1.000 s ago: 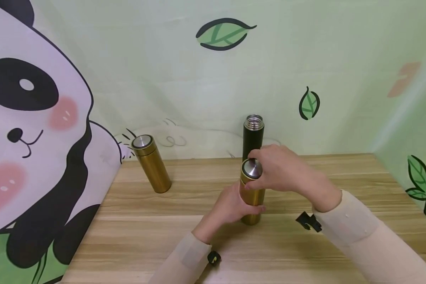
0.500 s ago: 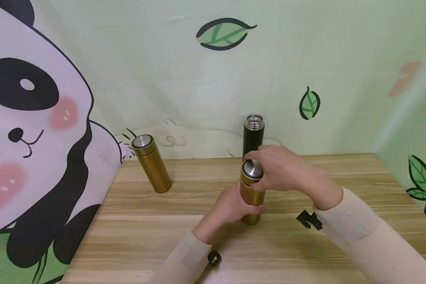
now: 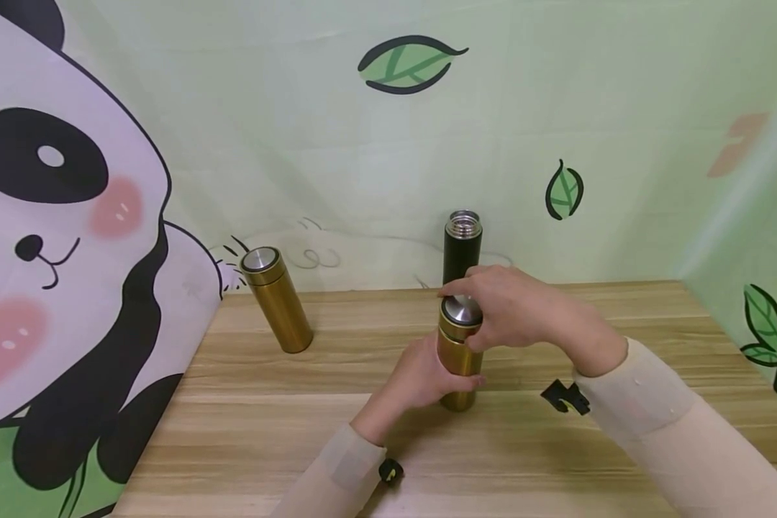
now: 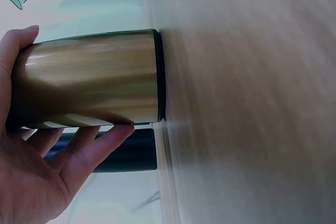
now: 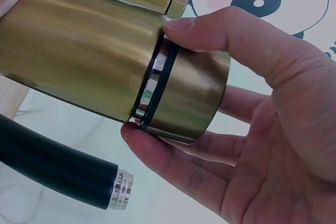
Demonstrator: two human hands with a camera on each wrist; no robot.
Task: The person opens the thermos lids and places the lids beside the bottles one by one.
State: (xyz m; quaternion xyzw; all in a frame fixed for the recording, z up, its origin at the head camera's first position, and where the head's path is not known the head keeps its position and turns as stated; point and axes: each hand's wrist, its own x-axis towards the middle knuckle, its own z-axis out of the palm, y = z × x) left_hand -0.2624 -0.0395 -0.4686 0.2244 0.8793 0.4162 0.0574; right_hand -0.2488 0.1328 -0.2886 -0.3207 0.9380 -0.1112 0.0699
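Gripping with the left hand [image 3: 421,378] the body of a gold metallic cylindrical flask [image 3: 458,360], upright on the wood-grain table [image 3: 246,424], a little right of the middle in the head view. Wrapping the thumb [image 4: 21,39] round the near side and the fingers [image 4: 97,153] round the far side, below the lid. Pinching with the right hand [image 3: 518,306] a short gold lid with a black ring and a shiny silver disc on top [image 3: 462,311], at the upper end of the same flask. Pressing the right thumb [image 5: 210,30] to one side of the lid and the right fingers to the opposite side, tips down by the seam. Showing at that seam, in the right wrist view, a narrow strip of bright metal [image 5: 152,82] between dark rings.

Seen just behind the gripped flask, partly hidden by it and the right hand: a slim black cylindrical flask [image 3: 461,255], upright, with an open silver threaded mouth [image 3: 464,224]. Seen well to the left on the table: a second gold cylindrical flask with a silver-topped lid in place [image 3: 280,302]. Visible beyond: a pale green backdrop [image 3: 298,129] printed with leaves and, at left, a large panda [image 3: 142,316].
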